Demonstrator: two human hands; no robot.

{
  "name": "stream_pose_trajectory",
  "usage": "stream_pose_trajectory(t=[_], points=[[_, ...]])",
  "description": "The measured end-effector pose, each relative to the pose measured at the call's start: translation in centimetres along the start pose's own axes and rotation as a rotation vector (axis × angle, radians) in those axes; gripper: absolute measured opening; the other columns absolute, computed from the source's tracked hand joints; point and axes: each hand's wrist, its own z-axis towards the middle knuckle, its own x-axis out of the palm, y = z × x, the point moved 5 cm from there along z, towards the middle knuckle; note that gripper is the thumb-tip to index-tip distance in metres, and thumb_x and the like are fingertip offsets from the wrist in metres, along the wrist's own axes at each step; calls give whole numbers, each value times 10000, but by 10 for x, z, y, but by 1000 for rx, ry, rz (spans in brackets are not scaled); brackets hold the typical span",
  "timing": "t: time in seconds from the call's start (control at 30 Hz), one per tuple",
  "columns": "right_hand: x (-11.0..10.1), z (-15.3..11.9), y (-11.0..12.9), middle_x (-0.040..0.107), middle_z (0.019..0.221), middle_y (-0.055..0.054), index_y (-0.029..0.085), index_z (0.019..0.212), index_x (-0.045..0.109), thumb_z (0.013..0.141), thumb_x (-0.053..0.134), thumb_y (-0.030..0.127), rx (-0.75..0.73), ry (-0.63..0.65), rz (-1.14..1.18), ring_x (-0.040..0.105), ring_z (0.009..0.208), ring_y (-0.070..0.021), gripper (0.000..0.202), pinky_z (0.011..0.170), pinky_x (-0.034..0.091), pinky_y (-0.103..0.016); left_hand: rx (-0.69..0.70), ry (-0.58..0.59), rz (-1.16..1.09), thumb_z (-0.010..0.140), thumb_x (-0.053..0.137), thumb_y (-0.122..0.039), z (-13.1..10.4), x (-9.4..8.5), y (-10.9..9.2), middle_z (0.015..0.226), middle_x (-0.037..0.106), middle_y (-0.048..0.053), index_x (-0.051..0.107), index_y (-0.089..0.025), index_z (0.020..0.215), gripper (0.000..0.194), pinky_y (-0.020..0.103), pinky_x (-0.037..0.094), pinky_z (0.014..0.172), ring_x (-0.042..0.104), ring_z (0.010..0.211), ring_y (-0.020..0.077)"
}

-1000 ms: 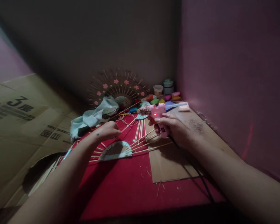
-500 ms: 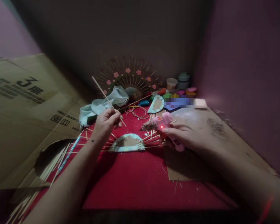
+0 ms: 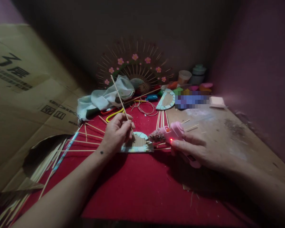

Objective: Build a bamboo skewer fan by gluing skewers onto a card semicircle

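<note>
My left hand (image 3: pixel 118 131) pinches a thin wooden stick (image 3: pixel 118 93), which slants up to the left with its lower end over a half-round cardboard piece (image 3: pixel 140 148). That piece has a pale blue patterned rim, lies on the red cloth, and has sticks fanning out to both sides; my left hand hides part of it. In my right hand (image 3: pixel 192 148) is a pink hot glue gun (image 3: pixel 177 131) with a lit red light. Its crusted nozzle points left, close to the right end of the half-round piece.
A second half-round piece (image 3: pixel 167 99) with sticks lies behind. A flowered stick fan (image 3: pixel 135 65) leans at the back, near a pale cloth (image 3: pixel 102 99) and yellow-handled scissors (image 3: pixel 114 114). A cardboard box (image 3: pixel 38 107) stands left, beside loose sticks (image 3: pixel 46 163). Cardboard (image 3: pixel 218 148) covers the right side.
My left hand has brought the stick down and right, over the half-round piece. The glue gun has shifted slightly right and down in view. The camera view has moved too.
</note>
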Motion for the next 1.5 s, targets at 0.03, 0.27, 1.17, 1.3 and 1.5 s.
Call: stream_pose_trajectory(t=[0.03, 0.27, 1.17, 1.3, 1.5], points=[[1, 1, -1, 511, 468, 12, 232, 606, 659, 802, 599, 514, 7, 0, 2, 392, 359, -84, 349, 318, 260, -227, 13, 0, 8, 792, 542, -215, 0, 0, 0, 664, 575, -29, 483, -180, 880, 111, 197, 338, 344, 493, 388, 63], [8, 2, 0, 452, 440, 28, 238, 605, 626, 812, 573, 496, 41, 7, -16, 386, 351, -85, 335, 318, 251, -223, 64, -12, 28, 796, 535, -204, -4, 0, -4, 649, 568, -31, 488, -188, 877, 95, 190, 349, 340, 479, 389, 61], [9, 0, 8, 385, 400, 79, 206, 725, 585, 886, 472, 482, -63, 61, -308, 323, 362, -82, 340, 417, 275, -239, 116, 15, 122, 817, 533, -155, -6, 1, -2, 570, 502, -60, 507, -170, 850, 44, 162, 359, 344, 458, 375, 49], [10, 1, 8, 373, 398, 81, 198, 774, 612, 892, 470, 474, -97, 57, -321, 308, 363, -82, 332, 423, 278, -240, 103, 2, 135, 810, 541, -156, -6, 1, -3, 569, 506, -60, 510, -174, 845, 50, 167, 353, 343, 459, 373, 51], [16, 1, 8, 385, 439, 78, 178, 864, 621, 895, 469, 458, -15, 87, -321, 320, 377, -76, 320, 401, 242, -231, 94, 12, 122, 810, 548, -155, -8, 2, -3, 558, 512, -63, 511, -182, 838, 54, 164, 350, 347, 456, 374, 51]])
